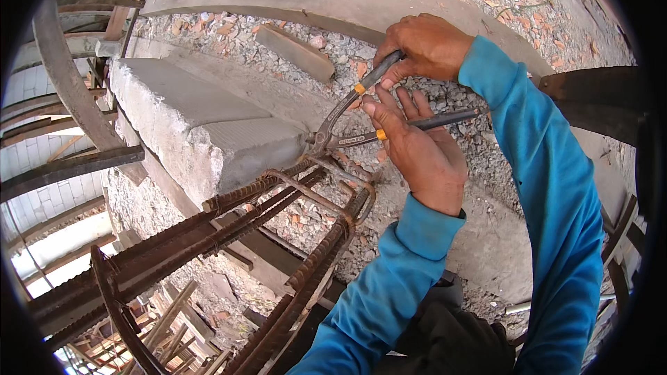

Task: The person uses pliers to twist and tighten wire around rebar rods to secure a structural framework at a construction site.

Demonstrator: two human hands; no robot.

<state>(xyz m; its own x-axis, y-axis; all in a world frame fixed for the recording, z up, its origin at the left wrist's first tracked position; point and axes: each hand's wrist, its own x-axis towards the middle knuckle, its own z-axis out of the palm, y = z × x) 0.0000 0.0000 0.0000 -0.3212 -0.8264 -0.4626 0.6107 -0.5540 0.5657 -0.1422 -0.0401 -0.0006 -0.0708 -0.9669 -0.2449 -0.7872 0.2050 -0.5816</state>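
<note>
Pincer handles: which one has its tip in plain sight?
The lower handle: its black end juts out rightward past the left hand. The upper handle differs, its end hidden in the right hand's grip.

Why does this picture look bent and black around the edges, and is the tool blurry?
Head view: the fisheye lens bows the concrete strip and leaves a black rim; same view: daylight bleaches patches at lower left, but the pincers look fairly sharp.

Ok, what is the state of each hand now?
Left hand: partly open, lower handle of the pincers across its palm.
Right hand: closed on the upper handle.
</note>
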